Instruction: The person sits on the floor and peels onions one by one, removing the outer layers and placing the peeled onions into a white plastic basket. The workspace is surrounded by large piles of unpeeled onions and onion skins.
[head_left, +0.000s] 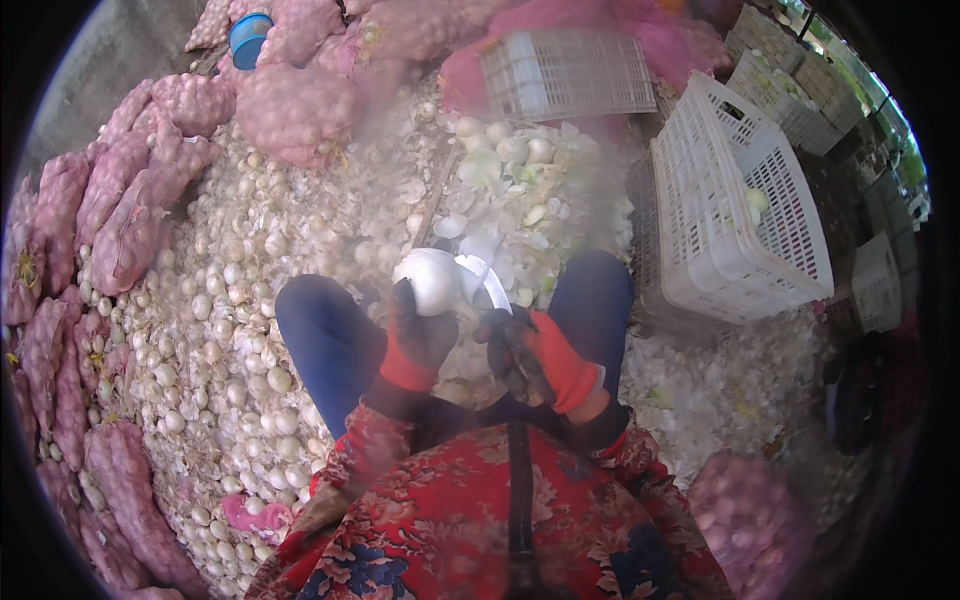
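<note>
My left hand (421, 334), in a red knit glove with a dark coated palm, holds a large white onion (430, 280) above my lap. My right hand (534, 360), gloved alike, grips a small knife whose pale curved blade (495, 289) points up towards the onion's right side. A pale flap of onion skin (470, 274) shows between onion and blade. The handle is hidden inside my right fist. Beyond my knees lies a heap of onion skins (540, 217), with several peeled onions (513, 151) at its far end.
Unpeeled onions (225, 330) cover the floor at left, bordered by pink mesh sacks (298, 114). A blue bucket (249, 41) stands among them. At right is a white plastic crate (712, 202) holding a few onions; another crate (568, 75) lies ahead. Filled crates (780, 90) stand far right.
</note>
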